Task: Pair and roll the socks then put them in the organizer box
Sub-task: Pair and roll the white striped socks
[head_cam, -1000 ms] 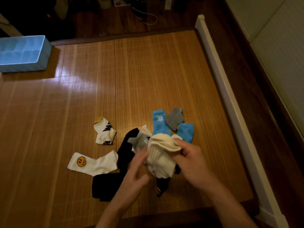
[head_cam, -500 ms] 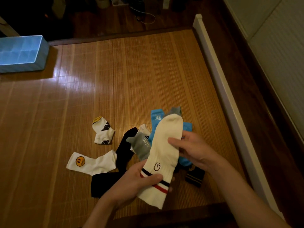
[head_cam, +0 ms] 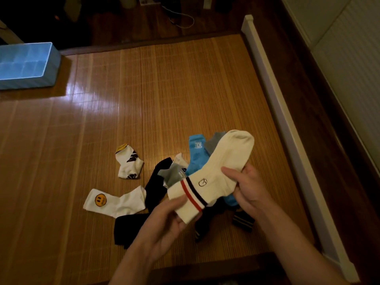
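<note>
Risks first. The cream ribbed sock with red and black cuff stripes (head_cam: 223,165) hangs in the air between both hands, over the pile. I can't tell if it's one sock or two laid flat together. If two, the lower layer could slide out unseen, since each grip only pinches an edge. If one, the mate has to come out of the heap, and digging could drag the neighbours along.

Directly below lie the black socks (head_cam: 131,225) and a dark sock with pale stripes (head_cam: 242,220), hard to read in this dim light, so a mispairing is likely there. Beside them a small grey sock (head_cam: 172,174) overlaps a bright blue sock printed TIDE (head_cam: 196,153), and a second grey sock (head_cam: 213,142) sits behind it. Easy to grab the wrong grey.

The white sock with a yellow smiley face (head_cam: 115,200) and the white sock with black marks and a yellow toe (head_cam: 128,163) lie apart on the left. The glossy bamboo mat (head_cam: 164,95) looks slippery, so a loose roll may unwind on it. The pale blue compartmented organizer box (head_cam: 48,77) is well apart at the far left corner. That's a long reach, and a roll could open on the way.

Pose: left hand (head_cam: 170,214) palm up, its grip pinching the cuff end, thumb on top by the stripes, fingers below. Right hand (head_cam: 246,188) has its grip around the sock's middle, thumb across the top, fingers curled under. The toe points away, up and right.
</note>
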`<state>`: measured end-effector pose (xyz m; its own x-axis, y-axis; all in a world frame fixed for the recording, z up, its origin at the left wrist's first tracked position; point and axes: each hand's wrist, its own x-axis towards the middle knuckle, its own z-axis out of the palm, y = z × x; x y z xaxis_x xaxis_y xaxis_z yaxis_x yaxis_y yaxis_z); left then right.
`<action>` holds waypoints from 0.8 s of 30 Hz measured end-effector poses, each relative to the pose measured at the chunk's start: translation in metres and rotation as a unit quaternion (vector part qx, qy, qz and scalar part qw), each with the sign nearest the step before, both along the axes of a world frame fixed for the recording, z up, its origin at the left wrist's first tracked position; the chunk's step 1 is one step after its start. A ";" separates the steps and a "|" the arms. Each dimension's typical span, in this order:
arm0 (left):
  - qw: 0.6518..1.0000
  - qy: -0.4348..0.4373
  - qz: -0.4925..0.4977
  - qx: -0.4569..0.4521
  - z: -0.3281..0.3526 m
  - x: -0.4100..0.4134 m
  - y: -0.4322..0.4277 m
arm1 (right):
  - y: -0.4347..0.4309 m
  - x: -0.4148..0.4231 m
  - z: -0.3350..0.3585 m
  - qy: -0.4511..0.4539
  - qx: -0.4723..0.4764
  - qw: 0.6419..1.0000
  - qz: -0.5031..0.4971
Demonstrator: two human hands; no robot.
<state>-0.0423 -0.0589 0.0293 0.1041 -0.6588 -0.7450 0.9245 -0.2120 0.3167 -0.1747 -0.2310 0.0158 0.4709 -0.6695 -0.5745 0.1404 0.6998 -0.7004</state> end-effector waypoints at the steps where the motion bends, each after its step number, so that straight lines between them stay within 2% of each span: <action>1: 0.999 0.012 0.042 0.000 0.000 -0.003 -0.002 | 0.002 0.000 0.000 -0.008 -0.002 1.000 -0.005; 7: 0.994 -0.081 0.067 0.022 -0.002 -0.015 -0.009 | 0.006 -0.003 -0.002 -0.032 0.006 0.999 -0.041; 10: 0.993 -0.100 0.059 0.028 -0.002 -0.015 -0.008 | 0.004 -0.002 -0.006 0.001 -0.014 0.996 -0.091; 15: 0.990 -0.118 0.060 0.038 0.001 -0.013 -0.009 | -0.005 -0.003 -0.003 -0.018 -0.015 0.989 -0.145; 17: 0.988 -0.131 0.063 0.045 0.001 -0.013 -0.010 | -0.004 -0.002 0.001 0.018 -0.066 0.986 -0.151; 19: 0.986 -0.143 0.067 0.048 0.001 -0.014 -0.011 | 0.006 -0.001 0.007 0.080 -0.159 0.975 -0.134; 21: 0.984 -0.155 0.067 0.051 -0.001 -0.015 -0.013 | 0.022 -0.002 0.014 0.132 -0.280 0.948 -0.076; 24: 0.982 -0.168 0.057 0.057 -0.003 -0.017 -0.017 | 0.053 -0.004 0.017 0.158 -0.416 0.895 0.043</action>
